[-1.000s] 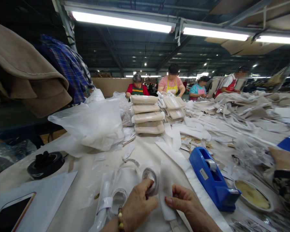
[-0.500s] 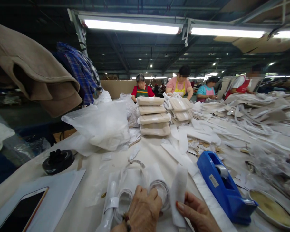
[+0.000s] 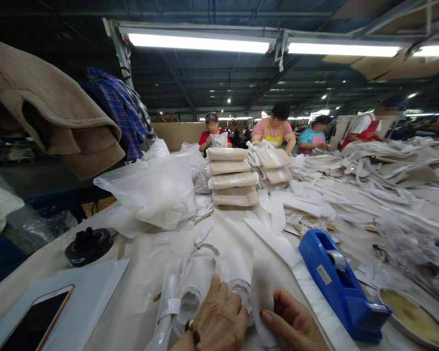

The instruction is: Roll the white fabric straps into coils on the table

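Head view: right hand point(image 3: 296, 319) pinches white strip point(image 3: 262, 287), now nearer the roll point(image 3: 243, 284); left hand point(image 3: 221, 314), grip unclear.

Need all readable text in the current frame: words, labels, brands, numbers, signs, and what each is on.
None legible.
White label on the side of the blue tape dispenser: too small and blurred to read.
Phone: screen dark, no text visible.
Black round object: pale mark on its side, too blurred to tell whether it is lettering.

dark ceiling point(image 3: 201, 73), tube lights point(image 3: 201, 43) (bright)
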A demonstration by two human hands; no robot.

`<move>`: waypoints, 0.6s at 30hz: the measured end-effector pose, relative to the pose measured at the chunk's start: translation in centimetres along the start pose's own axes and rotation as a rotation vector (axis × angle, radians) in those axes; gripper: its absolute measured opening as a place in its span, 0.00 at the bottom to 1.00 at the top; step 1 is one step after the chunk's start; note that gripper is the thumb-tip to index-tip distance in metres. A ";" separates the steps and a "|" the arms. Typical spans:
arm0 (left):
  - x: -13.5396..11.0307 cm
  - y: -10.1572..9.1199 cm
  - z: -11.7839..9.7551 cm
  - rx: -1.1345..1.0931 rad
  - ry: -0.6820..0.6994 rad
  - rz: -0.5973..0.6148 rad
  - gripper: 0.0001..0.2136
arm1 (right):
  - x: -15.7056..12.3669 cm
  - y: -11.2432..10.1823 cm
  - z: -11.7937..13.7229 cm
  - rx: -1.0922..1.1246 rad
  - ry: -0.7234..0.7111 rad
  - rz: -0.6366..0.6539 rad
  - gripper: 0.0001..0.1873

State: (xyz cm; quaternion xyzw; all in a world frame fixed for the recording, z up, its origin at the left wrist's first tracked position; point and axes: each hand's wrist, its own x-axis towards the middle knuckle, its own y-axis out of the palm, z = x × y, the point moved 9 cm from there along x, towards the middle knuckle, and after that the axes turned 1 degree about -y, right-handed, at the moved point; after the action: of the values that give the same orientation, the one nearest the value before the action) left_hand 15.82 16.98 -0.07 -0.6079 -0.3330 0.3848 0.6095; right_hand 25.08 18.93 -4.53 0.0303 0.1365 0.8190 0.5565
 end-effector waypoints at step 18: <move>-0.7 0.5 2.0 -0.349 -0.235 0.044 0.15 | 1.5 1.3 -0.8 0.002 0.090 0.099 0.23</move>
State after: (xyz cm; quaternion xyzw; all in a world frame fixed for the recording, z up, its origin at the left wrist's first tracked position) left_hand 13.72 17.27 -0.41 -0.6623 -0.4500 0.4029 0.4434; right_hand 23.16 19.73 -5.09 0.0006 0.1607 0.8459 0.5085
